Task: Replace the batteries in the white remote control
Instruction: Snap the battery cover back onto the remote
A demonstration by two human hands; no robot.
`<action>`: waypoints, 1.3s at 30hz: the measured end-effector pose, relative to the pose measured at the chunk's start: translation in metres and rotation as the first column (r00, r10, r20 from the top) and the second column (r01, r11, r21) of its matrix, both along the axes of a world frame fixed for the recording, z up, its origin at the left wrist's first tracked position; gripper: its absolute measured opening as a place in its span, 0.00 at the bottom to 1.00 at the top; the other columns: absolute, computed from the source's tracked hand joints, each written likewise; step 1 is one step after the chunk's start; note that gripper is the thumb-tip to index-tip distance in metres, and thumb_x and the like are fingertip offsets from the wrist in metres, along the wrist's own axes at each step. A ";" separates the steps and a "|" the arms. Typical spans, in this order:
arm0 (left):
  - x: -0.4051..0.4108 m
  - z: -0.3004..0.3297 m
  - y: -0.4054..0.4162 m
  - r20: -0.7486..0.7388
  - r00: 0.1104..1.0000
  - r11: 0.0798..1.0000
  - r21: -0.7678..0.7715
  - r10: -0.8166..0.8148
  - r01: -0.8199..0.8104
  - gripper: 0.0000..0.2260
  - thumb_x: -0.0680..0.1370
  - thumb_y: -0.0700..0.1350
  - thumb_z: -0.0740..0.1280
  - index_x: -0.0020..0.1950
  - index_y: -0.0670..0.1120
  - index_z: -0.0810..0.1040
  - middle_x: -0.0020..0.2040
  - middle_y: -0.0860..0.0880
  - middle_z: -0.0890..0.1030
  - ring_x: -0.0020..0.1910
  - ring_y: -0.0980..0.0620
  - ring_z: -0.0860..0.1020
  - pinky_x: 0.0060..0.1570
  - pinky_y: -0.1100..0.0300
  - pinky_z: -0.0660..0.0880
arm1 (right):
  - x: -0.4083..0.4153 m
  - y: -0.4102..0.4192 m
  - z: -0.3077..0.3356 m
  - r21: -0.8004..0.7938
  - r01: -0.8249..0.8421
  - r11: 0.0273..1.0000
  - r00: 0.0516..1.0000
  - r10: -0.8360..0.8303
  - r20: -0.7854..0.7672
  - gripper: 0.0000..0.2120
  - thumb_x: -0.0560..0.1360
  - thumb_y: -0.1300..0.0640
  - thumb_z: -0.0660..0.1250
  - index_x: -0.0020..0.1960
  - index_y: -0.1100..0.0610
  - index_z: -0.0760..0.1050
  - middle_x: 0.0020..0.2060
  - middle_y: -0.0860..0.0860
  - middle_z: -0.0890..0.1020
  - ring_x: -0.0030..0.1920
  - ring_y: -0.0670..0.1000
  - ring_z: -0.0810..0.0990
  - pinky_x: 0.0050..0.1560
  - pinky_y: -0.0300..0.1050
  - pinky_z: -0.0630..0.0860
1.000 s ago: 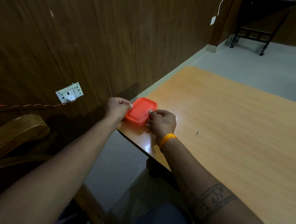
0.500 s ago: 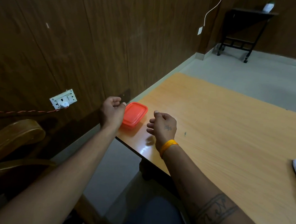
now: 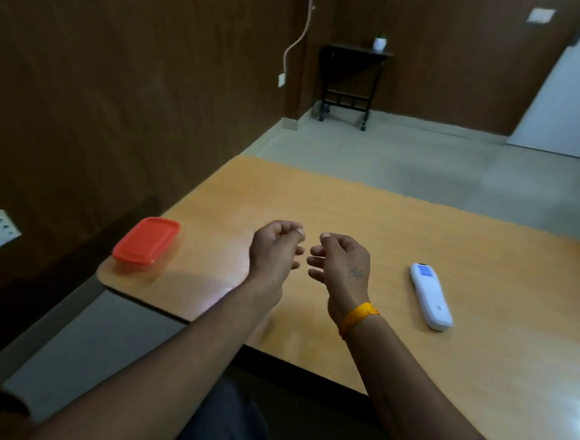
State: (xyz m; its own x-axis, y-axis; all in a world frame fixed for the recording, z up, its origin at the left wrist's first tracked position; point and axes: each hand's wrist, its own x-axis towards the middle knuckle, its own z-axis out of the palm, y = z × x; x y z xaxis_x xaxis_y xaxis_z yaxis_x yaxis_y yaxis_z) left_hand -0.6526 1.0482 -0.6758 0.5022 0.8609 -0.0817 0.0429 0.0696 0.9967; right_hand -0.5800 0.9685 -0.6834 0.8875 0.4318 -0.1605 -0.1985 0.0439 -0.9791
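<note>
From the head view, your left hand [image 3: 274, 249] and right hand [image 3: 342, 263] hang side by side above the middle of the wooden table [image 3: 367, 218], close together but apart, fingers loosely curled inward and holding nothing that shows. The white remote control [image 3: 431, 296] lies flat on the table to the right of your right hand, near it but not touching, its blue-marked end pointing away from you. A closed red container [image 3: 147, 240] sits at the table's left corner, well apart from your left hand. A yellow wristband [image 3: 359, 316] circles your right wrist.
</note>
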 end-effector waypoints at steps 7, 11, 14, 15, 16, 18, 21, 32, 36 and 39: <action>0.086 -0.028 -0.092 -0.156 0.956 0.968 -0.048 -0.249 0.244 0.04 0.81 0.46 0.69 0.48 0.50 0.83 0.46 0.50 0.83 0.47 0.47 0.83 0.49 0.45 0.84 | 0.078 -0.116 -0.024 -0.317 0.293 0.902 0.901 -0.150 0.406 0.08 0.79 0.49 0.70 0.55 0.51 0.83 0.45 0.48 0.85 0.48 0.53 0.84 0.48 0.51 0.81; 0.121 -0.042 -0.130 -0.219 0.930 0.955 -0.093 -0.296 0.282 0.04 0.77 0.45 0.69 0.44 0.51 0.83 0.44 0.52 0.85 0.42 0.51 0.81 0.50 0.48 0.84 | 0.113 -0.161 -0.040 -0.463 0.385 0.799 0.866 -0.139 0.480 0.11 0.77 0.54 0.69 0.58 0.53 0.82 0.50 0.50 0.84 0.50 0.54 0.82 0.47 0.47 0.76; 0.137 -0.050 -0.147 -0.283 0.903 0.947 -0.095 -0.323 0.308 0.04 0.75 0.45 0.69 0.42 0.50 0.83 0.42 0.49 0.86 0.40 0.47 0.80 0.49 0.48 0.83 | 0.130 -0.176 -0.051 -0.594 0.346 0.726 0.887 -0.045 0.460 0.16 0.75 0.55 0.70 0.62 0.56 0.81 0.55 0.54 0.83 0.54 0.56 0.80 0.48 0.46 0.72; 0.141 -0.053 -0.150 -0.293 0.898 0.944 -0.091 -0.329 0.317 0.04 0.74 0.45 0.68 0.42 0.50 0.84 0.41 0.49 0.86 0.40 0.46 0.80 0.48 0.49 0.82 | 0.135 -0.179 -0.054 -0.624 0.317 0.714 0.903 -0.026 0.429 0.18 0.75 0.54 0.71 0.64 0.56 0.80 0.57 0.55 0.83 0.55 0.57 0.81 0.49 0.46 0.72; 0.145 -0.055 -0.153 -0.299 0.894 0.943 -0.083 -0.333 0.323 0.05 0.73 0.45 0.68 0.43 0.49 0.85 0.41 0.48 0.86 0.40 0.45 0.80 0.47 0.50 0.81 | 0.139 -0.180 -0.056 -0.641 0.285 0.713 0.920 -0.015 0.392 0.20 0.75 0.53 0.71 0.65 0.56 0.80 0.58 0.56 0.84 0.56 0.57 0.81 0.49 0.46 0.72; 0.154 -0.058 -0.155 -0.323 0.887 0.943 -0.056 -0.329 0.329 0.06 0.74 0.43 0.69 0.46 0.48 0.86 0.45 0.47 0.87 0.45 0.44 0.83 0.51 0.49 0.83 | 0.145 -0.181 -0.060 -0.640 0.241 0.730 0.943 -0.020 0.332 0.21 0.75 0.53 0.71 0.67 0.57 0.80 0.58 0.56 0.85 0.57 0.58 0.82 0.51 0.45 0.74; 0.167 -0.061 -0.154 -0.345 0.885 0.947 -0.041 -0.312 0.318 0.05 0.73 0.40 0.70 0.43 0.48 0.84 0.50 0.42 0.88 0.51 0.40 0.86 0.55 0.43 0.84 | 0.154 -0.180 -0.064 -0.598 0.238 0.765 0.955 -0.072 0.288 0.18 0.75 0.53 0.71 0.63 0.56 0.83 0.57 0.55 0.87 0.57 0.58 0.83 0.53 0.45 0.77; 0.217 -0.069 -0.125 -0.290 0.906 0.949 -0.151 -0.309 0.275 0.16 0.69 0.31 0.72 0.52 0.46 0.88 0.53 0.44 0.88 0.53 0.41 0.86 0.56 0.43 0.84 | 0.196 -0.155 -0.072 -0.402 0.304 0.864 0.944 -0.217 0.248 0.08 0.73 0.57 0.75 0.52 0.55 0.88 0.46 0.50 0.87 0.51 0.54 0.85 0.55 0.52 0.83; 0.243 -0.066 -0.106 -0.267 0.922 0.958 -0.140 -0.281 0.251 0.16 0.70 0.30 0.70 0.51 0.47 0.87 0.52 0.45 0.88 0.52 0.43 0.86 0.56 0.45 0.85 | 0.226 -0.134 -0.068 -0.411 0.302 0.860 0.946 -0.217 0.241 0.10 0.72 0.57 0.76 0.53 0.54 0.88 0.49 0.51 0.89 0.51 0.54 0.86 0.56 0.51 0.83; 0.265 -0.060 -0.090 -0.267 0.929 0.966 -0.113 -0.256 0.233 0.17 0.70 0.30 0.69 0.49 0.49 0.86 0.53 0.45 0.88 0.51 0.44 0.86 0.55 0.48 0.85 | 0.249 -0.114 -0.064 -0.402 0.281 0.871 0.954 -0.210 0.213 0.10 0.71 0.59 0.76 0.52 0.55 0.88 0.49 0.53 0.89 0.52 0.55 0.86 0.56 0.51 0.84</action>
State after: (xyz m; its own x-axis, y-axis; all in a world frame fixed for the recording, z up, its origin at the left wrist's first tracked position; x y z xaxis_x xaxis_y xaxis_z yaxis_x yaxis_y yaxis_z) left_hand -0.3880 0.9584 -0.7355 0.6439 0.6995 -0.3099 0.3421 0.0991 0.9344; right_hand -0.3308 0.8543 -0.7477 0.9847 0.1190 -0.1274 -0.0778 -0.3541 -0.9320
